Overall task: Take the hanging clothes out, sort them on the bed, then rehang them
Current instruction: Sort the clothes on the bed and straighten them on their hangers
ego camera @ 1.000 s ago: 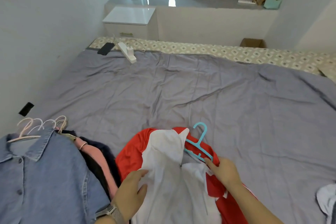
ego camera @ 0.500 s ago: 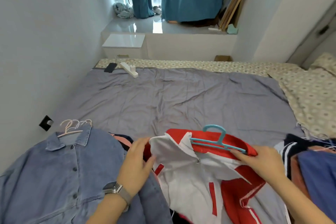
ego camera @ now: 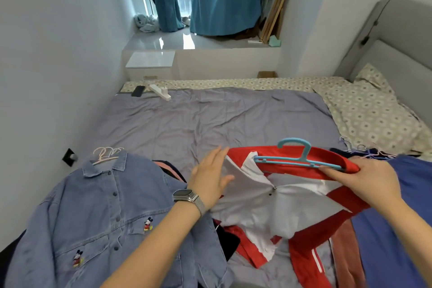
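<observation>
On the bed, near edge: your two hands work over a red and white jacket (ego camera: 275, 199) lying among other clothes.
Right fingers (ego camera: 336, 172): curled round the right end of the blue hanger (ego camera: 297, 159) and the red collar under it, thumb hidden beneath.
Right hand (ego camera: 364, 182): holds that hanger end and collar together, forearm coming in from the lower right.
Left fingers (ego camera: 217, 159): straight and close together, holding nothing, tips at the jacket's left collar edge.
Left hand (ego camera: 210, 177): flat, palm down over the jacket's white left front; you cannot tell whether it presses the cloth or hovers just above.
Watch (ego camera: 187, 195): on your left wrist, mesh band.
Hanger: inside the jacket's neck, hook pointing up and away from you, bar lying across the open collar.
Jacket: spread front up on the quilt (ego camera: 210, 119), zip partly open, red sleeves trailing toward you.
Denim shirt (ego camera: 100, 213): just left of the jacket, front up, collar away from you, on pale hangers (ego camera: 106, 154) whose hooks stick out past the collar.
Dark and pink garments (ego camera: 168, 168): between shirt and jacket, mostly covered.
Blue garment (ego camera: 397, 236): right of the jacket, under your right forearm.
Far side of the bed: a power strip (ego camera: 161, 92) and a phone (ego camera: 138, 90) lie near the wall.
</observation>
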Available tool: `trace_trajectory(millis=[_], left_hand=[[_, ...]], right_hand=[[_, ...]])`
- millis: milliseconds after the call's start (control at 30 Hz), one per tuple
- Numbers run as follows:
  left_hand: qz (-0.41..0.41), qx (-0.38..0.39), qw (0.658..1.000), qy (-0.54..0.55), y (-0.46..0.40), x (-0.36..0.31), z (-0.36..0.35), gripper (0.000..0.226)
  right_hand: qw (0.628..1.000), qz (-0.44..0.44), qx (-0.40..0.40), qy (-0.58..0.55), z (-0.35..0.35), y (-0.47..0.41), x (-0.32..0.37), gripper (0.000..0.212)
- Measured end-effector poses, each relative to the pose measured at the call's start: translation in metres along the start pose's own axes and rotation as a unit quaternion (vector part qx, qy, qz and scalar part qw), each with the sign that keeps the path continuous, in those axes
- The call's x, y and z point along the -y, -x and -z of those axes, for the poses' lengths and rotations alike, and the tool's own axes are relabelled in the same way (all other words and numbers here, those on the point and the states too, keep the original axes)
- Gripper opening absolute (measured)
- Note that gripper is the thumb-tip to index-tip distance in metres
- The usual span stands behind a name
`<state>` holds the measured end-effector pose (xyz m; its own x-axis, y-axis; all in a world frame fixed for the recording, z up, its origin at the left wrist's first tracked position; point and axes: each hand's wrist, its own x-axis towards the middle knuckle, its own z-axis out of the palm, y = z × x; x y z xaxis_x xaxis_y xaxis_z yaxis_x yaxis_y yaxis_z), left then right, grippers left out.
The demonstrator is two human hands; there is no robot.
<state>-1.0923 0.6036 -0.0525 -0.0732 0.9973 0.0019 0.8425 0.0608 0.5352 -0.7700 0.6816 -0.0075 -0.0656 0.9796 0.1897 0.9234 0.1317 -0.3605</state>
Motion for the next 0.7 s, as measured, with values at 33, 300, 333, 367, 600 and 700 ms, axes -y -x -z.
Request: trace_trajectory(millis=[33, 300, 333, 367, 600, 700], left_hand=[[-0.004, -0.003, 1.000, -0.002, 0.005, -0.011, -0.001, 0.069], [-0.041, -0.113, 0.992, 0.048, 0.036, -0.107, -0.010, 0.016], [-0.054, -0.129, 0.988, 0.059, 0.044, -0.118, -0.008, 0.016], [-0.063, -0.143, 0.986, 0.064, 0.054, -0.127, -0.007, 0.014], [-0.052, -0.171, 0.983, 0.039, 0.151, -0.152, 0.010, 0.031], [-0.005, -0.218, 0.975, 0.033, 0.197, -0.153, 0.024, 0.055]], right_hand=[[1.000, -0.011, -0.004, -0.015, 0.011, 0.006, -0.009, 0.059], [0.990, -0.064, 0.011, -0.128, 0.105, 0.049, -0.069, 0.048], [0.989, -0.060, 0.015, -0.133, 0.114, 0.056, -0.074, 0.043], [0.988, -0.060, 0.022, -0.141, 0.121, 0.062, -0.078, 0.042], [0.976, 0.001, 0.096, -0.194, 0.141, 0.099, -0.077, 0.050], [0.977, 0.064, 0.111, -0.173, 0.143, 0.109, -0.058, 0.056]])
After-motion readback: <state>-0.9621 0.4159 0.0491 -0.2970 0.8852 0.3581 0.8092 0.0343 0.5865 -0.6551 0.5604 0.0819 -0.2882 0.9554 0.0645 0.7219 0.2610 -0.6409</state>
